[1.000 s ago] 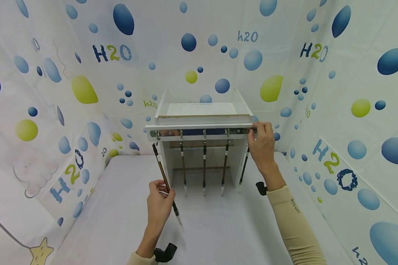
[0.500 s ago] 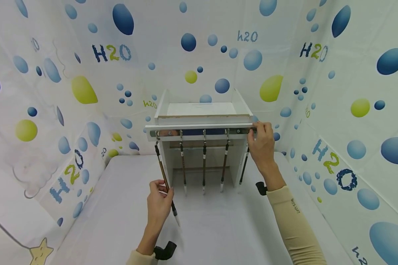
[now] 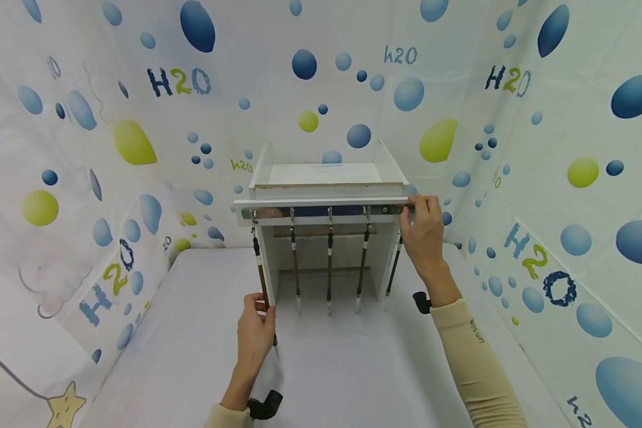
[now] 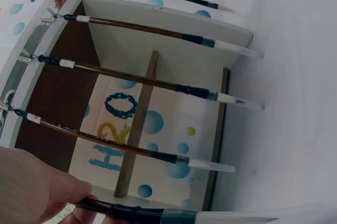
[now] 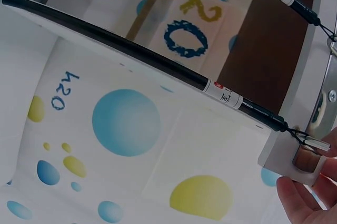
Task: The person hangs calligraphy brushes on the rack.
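Observation:
My left hand pinches the lower shaft of a calligraphy brush, with its pale, capped-looking tip pointing down. The brush's top end is right under the leftmost hook. In the left wrist view, thumb and fingers close on this dark brush near its ferrule. My right hand grips the right end of the white hook rail. Several more brushes hang by loops from the rail's hooks. The rightmost brush hangs beside my right hand, partly hidden by it in the head view.
Behind the rail stands a white open-fronted stand with a shallow tray on top. It rests on a white table surface. White sheets with blue and green dots enclose the space on the back and sides.
The brush in my left hand has swung left and more upright, its tip moving leftward and its top slightly rightward under the hook. My right hand stays on the rail.

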### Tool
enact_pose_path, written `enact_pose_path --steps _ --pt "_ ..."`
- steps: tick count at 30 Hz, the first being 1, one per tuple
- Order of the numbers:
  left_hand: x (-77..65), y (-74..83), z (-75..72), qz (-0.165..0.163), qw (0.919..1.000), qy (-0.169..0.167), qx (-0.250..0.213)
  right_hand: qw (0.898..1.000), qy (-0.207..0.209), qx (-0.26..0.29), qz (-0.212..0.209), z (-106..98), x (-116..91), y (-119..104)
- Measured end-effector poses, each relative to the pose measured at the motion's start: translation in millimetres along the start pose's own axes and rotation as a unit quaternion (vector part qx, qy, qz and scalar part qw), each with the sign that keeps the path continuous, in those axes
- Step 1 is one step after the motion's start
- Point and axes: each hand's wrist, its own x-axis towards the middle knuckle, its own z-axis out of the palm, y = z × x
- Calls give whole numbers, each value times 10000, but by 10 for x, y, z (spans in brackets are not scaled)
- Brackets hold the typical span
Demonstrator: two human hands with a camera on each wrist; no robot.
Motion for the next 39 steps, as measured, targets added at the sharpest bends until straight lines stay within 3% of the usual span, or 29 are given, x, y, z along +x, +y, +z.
enact_pose_path --steps 13,19,39 --pt "201 -204 -4 215 9990 130 364 10000 -48 -26 45 -11 3 -11" --pt "268 -245 26 356 9983 230 404 10000 -32 5 23 -16 10 -22" --pt "435 -335 96 344 9985 212 373 9999 -89 58 77 -18 0 -11"
